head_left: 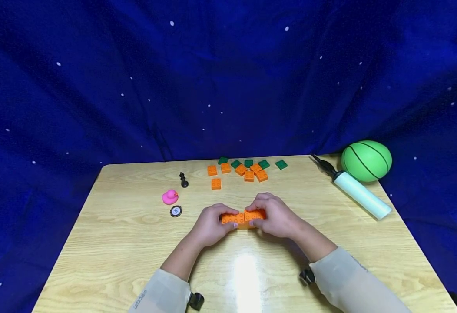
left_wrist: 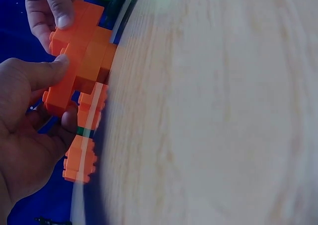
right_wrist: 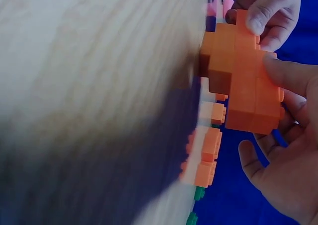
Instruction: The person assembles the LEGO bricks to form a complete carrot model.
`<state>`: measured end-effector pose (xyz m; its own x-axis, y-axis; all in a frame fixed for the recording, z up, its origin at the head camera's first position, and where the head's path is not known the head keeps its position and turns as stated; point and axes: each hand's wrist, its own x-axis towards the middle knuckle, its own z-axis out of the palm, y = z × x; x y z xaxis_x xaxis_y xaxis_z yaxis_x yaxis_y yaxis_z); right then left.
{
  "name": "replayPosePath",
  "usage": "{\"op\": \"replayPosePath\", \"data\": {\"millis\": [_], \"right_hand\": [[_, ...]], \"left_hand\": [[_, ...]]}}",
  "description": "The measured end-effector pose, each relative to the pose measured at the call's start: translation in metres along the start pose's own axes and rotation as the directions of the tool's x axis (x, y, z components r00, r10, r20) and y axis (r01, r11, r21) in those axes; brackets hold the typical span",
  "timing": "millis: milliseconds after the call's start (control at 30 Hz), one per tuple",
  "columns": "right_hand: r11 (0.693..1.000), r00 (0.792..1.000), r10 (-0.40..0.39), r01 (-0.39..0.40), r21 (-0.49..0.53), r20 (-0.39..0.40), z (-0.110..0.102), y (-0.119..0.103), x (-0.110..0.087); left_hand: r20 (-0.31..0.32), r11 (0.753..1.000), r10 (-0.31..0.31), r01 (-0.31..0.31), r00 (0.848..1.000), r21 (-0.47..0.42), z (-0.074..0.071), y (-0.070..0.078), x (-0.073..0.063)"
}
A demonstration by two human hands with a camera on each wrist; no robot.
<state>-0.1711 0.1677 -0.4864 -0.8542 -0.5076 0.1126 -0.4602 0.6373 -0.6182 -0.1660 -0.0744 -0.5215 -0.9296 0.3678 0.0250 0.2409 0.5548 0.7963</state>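
A stack of orange toy bricks (head_left: 246, 225) stands near the middle of the table between both hands. Its lower part is narrow, and a longer row overhangs it at each end. My left hand (head_left: 213, 224) pinches the left end of that long row between thumb and fingers. At the right end, on top of the row, sits another orange brick (right_wrist: 268, 96). My right hand (head_left: 277, 217) grips this brick and the end below it, thumb on the near side, fingers behind. In the left wrist view the stack's stepped underside (left_wrist: 89, 61) shows close over the tabletop.
Several loose orange bricks (head_left: 216, 184) and green bricks (head_left: 281, 164) lie along the back. Left are a pink duck (head_left: 170, 197), a black chess piece (head_left: 184, 181) and a poker chip (head_left: 176, 211). A hand pump (head_left: 361, 194) and green ball (head_left: 366, 161) lie right.
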Motion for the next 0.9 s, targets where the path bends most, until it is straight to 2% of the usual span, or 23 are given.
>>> {"op": "replayPosePath", "data": {"millis": [500,600,700,900], "right_hand": [[0.997,1.0,-0.002,0.001,0.075,0.008,0.0,0.017,-0.009],[0.997,1.0,0.019,-0.02,0.074,0.014,0.001,0.023,-0.014],[0.994,0.997,0.074,-0.075,0.078,0.016,0.002,0.028,-0.018],[0.984,0.991,0.13,-0.13,0.122,0.007,0.001,0.033,-0.024]], "left_hand": [[0.006,1.0,0.007,-0.007,1.0,0.01,-0.001,0.001,0.002],[0.007,1.0,-0.004,0.004,1.0,0.009,-0.001,0.001,0.002],[0.009,1.0,-0.011,0.011,1.0,-0.002,-0.002,0.0,0.001],[0.02,1.0,0.004,-0.004,1.0,-0.02,-0.005,-0.002,0.001]]}}
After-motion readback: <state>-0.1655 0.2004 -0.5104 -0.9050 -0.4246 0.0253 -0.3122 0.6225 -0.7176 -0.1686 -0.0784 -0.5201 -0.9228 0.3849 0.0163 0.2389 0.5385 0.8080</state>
